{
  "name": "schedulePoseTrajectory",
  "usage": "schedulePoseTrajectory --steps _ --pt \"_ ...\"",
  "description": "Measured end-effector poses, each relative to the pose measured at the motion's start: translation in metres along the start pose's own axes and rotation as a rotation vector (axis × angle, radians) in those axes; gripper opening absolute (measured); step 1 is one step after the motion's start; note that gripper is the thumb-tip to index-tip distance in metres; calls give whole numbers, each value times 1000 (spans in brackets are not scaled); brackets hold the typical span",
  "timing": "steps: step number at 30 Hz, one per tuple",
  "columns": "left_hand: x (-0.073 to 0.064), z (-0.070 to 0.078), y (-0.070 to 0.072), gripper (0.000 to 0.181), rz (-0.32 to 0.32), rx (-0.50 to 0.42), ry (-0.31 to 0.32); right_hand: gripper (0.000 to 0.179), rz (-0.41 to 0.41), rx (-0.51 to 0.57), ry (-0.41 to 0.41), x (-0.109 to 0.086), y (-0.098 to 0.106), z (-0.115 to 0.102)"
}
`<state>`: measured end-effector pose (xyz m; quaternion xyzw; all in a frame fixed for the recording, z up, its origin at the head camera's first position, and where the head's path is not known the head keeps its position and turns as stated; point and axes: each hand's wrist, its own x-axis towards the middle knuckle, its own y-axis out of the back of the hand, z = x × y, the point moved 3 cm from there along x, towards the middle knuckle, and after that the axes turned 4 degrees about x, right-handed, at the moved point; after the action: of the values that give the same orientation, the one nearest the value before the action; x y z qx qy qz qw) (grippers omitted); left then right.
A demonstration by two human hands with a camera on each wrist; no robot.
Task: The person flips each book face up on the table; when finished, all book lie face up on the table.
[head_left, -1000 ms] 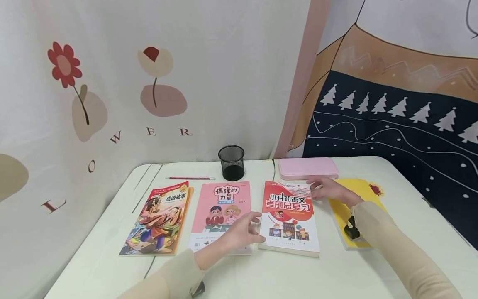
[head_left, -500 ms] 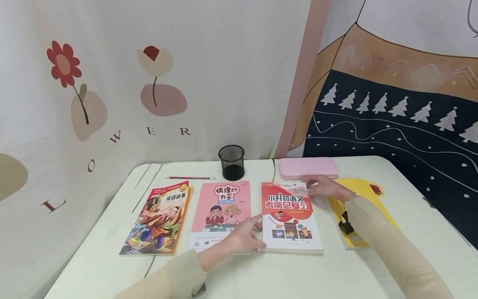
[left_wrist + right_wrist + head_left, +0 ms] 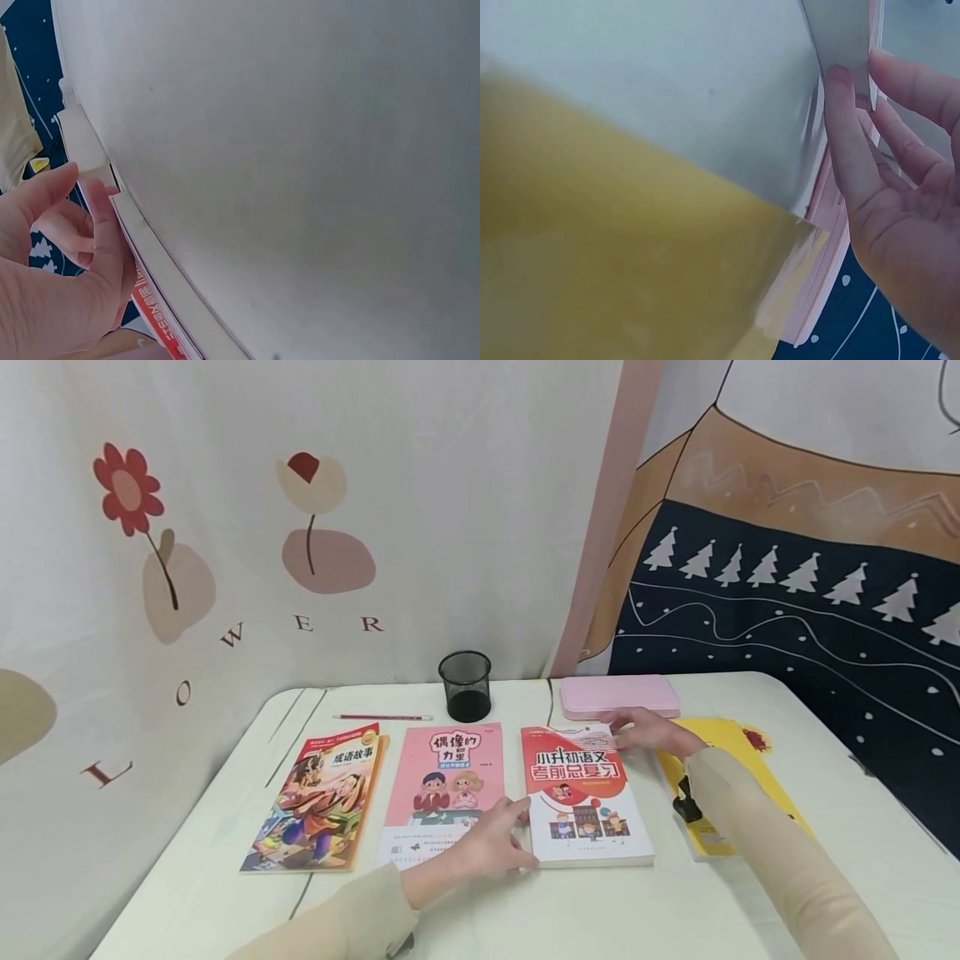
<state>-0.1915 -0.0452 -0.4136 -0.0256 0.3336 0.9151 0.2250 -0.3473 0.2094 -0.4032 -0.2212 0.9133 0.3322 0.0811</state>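
Observation:
A red and white book with Chinese characters and cartoon children on its cover lies face up on the white-covered table. My left hand grips its near-left corner, thumb at the near edge and fingers along the left side. At the far-right corner, my right hand pinches the book. In the right wrist view, the thumb lies at the cover side and a finger presses the page edge. Beneath my left forearm is a pink book, partly covered. A yellow book sits partly under my right sleeve.
Farther left lies a colourful storybook. Along the back are a red pencil, a black mesh pen holder and a pink pencil case. Printed fabric hangs behind the table.
The red and white book has turned slightly, its far end shifting left and its near end right. My right hand has moved a little left with it; my left hand has shifted slightly right.

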Motion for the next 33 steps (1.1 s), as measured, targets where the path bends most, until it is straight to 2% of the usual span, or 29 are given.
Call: schedulePoseTrajectory --steps 7,12,18,25,28,33 --pt "1 1 0 81 0 15 0 59 -3 3 1 -2 -1 1" --pt "-1 1 1 79 0 -8 1 57 10 0 17 -5 2 1" --pt "-1 6 8 74 41 -70 -54 50 91 4 55 -13 19 8" --pt "3 21 15 62 97 -111 -84 52 155 34 14 -29 43 33" --pt "7 25 13 54 75 -169 -85 54 161 73 -6 -38 51 44" --pt "19 31 1 47 -9 -274 -104 57 173 172 -39 -50 63 59"
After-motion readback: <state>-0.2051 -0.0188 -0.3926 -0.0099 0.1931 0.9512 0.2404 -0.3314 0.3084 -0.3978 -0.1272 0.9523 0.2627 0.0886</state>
